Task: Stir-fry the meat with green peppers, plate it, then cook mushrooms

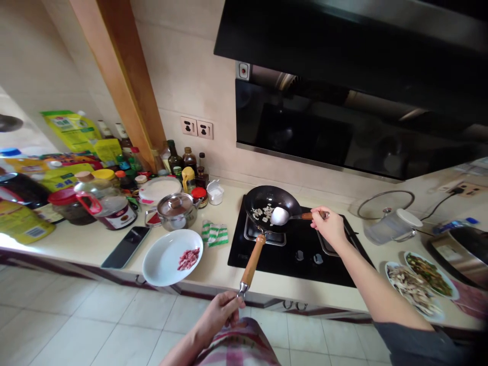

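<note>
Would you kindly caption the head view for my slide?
Left hand grips the wok handle; right hand holds a ladle beside pale pieces.

Wok (269, 195) on hob (282, 260), both hands busy

L hand (224, 307) grips metal end of wok's wooden handle (253, 262); R hand (327, 223) has ladle (280, 216) by its wooden grip, head in wok w/ pale chopped pcs (257, 212). Left on c'top (219, 262): white dish (163, 259) w/ diced meat (188, 259), lidded pot (176, 211) behind, packet (214, 234) btwn dish & hob, phone (126, 247) flat nearby. Right: clear jug (385, 231), 2 plates (455, 292) w/ food.
</note>
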`<state>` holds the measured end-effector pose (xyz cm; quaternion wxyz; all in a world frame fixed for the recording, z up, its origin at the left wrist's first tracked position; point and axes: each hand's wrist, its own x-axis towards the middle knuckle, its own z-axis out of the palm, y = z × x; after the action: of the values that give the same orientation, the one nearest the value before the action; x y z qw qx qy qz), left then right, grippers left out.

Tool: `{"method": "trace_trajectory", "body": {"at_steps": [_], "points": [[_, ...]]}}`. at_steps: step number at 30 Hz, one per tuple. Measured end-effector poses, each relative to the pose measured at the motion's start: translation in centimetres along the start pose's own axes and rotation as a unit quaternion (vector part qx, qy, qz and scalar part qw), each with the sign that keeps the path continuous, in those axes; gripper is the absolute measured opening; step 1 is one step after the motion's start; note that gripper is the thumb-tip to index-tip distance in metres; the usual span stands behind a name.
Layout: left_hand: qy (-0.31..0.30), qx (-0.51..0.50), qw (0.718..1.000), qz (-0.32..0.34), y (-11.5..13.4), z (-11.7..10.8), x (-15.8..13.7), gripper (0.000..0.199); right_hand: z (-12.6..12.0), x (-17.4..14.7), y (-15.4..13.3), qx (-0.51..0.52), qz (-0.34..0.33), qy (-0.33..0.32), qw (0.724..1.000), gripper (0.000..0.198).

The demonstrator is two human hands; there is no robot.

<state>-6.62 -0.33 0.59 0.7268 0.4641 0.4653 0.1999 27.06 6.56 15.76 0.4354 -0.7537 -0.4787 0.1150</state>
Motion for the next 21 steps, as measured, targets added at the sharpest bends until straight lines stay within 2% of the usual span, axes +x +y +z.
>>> {"method": "trace_trajectory", "body": {"at_steps": [3,8,13,21], "points": [[0.004,-0.003,1.0,-0.002,0.0,0.1,0.0,0.049,0.8,-0.5,0.7,0.056,0.017,0.015,0.998,0.025],[0.003,0.005,1.0,0.002,-0.2,0.0,0.1,0.047,1.1,-1.1,2.3,0.116,0.088,0.029,0.989,0.023],[0.007,0.005,1.0,0.003,-0.4,0.0,0.2,0.047,1.5,-1.0,4.1,0.126,0.073,0.101,0.984,0.027],[0.011,0.007,1.0,0.0,-0.6,0.0,0.5,0.05,4.4,-0.9,5.2,0.184,0.076,0.114,0.973,0.029]]}}
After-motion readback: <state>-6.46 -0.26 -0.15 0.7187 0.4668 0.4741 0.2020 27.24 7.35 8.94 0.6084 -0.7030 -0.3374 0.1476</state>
